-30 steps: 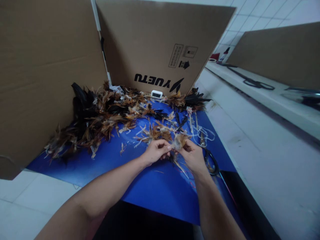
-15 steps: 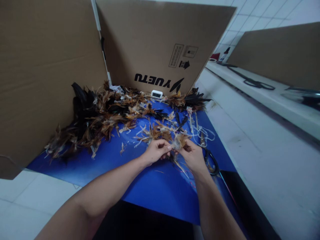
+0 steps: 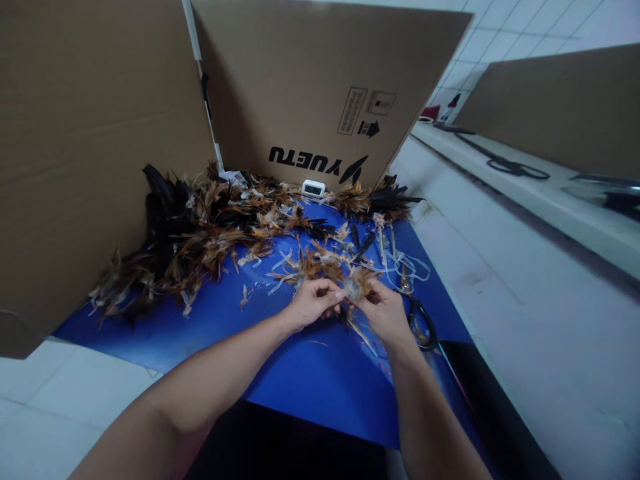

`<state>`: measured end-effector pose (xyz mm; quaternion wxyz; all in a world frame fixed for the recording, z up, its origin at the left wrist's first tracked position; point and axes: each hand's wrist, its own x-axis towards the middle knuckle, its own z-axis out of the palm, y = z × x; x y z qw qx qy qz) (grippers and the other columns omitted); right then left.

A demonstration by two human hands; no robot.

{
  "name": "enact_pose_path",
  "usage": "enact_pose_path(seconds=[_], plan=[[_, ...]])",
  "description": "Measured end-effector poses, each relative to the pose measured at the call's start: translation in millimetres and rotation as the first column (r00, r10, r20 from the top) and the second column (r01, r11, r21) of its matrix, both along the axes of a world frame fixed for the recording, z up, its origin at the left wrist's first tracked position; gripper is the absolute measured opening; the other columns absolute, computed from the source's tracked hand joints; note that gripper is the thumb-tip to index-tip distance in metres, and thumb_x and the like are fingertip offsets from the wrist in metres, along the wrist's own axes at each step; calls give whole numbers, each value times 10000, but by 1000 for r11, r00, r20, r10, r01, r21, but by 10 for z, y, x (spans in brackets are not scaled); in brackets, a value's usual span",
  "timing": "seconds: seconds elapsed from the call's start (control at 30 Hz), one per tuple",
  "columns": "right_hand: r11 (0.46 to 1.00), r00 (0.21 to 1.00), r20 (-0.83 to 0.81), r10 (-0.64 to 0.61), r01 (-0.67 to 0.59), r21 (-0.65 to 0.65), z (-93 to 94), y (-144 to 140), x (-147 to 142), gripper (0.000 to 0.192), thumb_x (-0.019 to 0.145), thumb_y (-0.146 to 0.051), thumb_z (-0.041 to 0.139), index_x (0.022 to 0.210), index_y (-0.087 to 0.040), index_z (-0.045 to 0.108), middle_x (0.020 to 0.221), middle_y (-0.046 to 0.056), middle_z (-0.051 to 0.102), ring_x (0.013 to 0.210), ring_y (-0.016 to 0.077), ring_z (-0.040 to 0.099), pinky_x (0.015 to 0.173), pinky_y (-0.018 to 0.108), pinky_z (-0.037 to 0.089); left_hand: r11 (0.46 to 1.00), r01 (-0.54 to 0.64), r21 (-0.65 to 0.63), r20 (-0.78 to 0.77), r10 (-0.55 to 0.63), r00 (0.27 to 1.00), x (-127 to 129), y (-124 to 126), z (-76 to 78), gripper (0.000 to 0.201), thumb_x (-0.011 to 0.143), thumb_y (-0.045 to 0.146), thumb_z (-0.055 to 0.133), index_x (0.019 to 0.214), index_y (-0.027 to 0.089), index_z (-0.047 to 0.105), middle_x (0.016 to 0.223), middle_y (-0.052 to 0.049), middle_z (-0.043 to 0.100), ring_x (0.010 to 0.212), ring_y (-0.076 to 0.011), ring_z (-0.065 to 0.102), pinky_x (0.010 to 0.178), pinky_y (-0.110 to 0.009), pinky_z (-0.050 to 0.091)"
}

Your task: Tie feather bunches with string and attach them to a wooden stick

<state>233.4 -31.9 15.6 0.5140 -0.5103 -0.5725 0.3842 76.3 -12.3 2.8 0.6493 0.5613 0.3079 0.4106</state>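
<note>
My right hand [image 3: 383, 305] pinches a small tuft of feathers [image 3: 356, 283], grey and fluffy at the base with brown tips. At the left edge of this tuft, my left hand [image 3: 317, 303] has its thumb and fingertips pressed together on the feather base. Just beyond both hands lie loose brown feathers [image 3: 323, 260] with pale stems. Below the hands a thin pale stick or quill [image 3: 364, 339] and bits of red thread [image 3: 385, 368] rest on the blue surface [image 3: 320, 383]. Black-handled scissors [image 3: 424, 323] lie beside my right wrist.
A large heap of brown and black feathers [image 3: 200, 230] spreads along the left and back. Cardboard panels [image 3: 300, 80] wall the back and left. A small white digital timer [image 3: 313, 189] stands at the back. Clear looped cord [image 3: 407, 267] lies right; more scissors [image 3: 515, 167] rest on a ledge.
Almost nothing differs. Both hands stay in the same spot on the feather tuft, with only a slight shift of the right fingers.
</note>
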Motion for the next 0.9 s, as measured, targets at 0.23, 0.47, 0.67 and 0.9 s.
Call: enact_pose_path(seconds=[0.23,0.47,0.67,0.9], plan=[[1000,1000,-20,9,-9,-1,28,-4,-16,219,620,-341,743,679,-181,605,589,-27,557,548,122,501,543,249,422,1000,5,6,-8,-5,1000,-9,-4,14,364,720,489,591,705,127,559,547,26,542,408,-38,422,392,-164,332],[1000,1000,13,0,0,2,43,-13,-28,240,617,-365,740,681,-177,606,591,-17,571,543,127,509,539,256,432,1000,9,10,-10,-9,1000,-2,-1,0,362,730,482,586,710,122,553,552,18,542,413,-37,424,392,-159,333],[1000,1000,9,5,-5,-1,54,-20,-26,231,621,-355,736,681,-179,599,602,-16,575,546,126,512,549,257,438,1000,9,6,-20,-9,1000,-3,-4,7,374,724,494,588,706,122,553,550,16,540,415,-38,423,390,-157,336],[1000,1000,-8,13,-13,-13,70,-21,-35,264,586,-379,758,672,-184,603,607,-16,593,544,130,521,555,262,445,1000,14,-2,-23,-14,1000,-4,-6,11,384,715,504,593,713,121,558,548,16,537,415,-37,423,389,-156,336]])
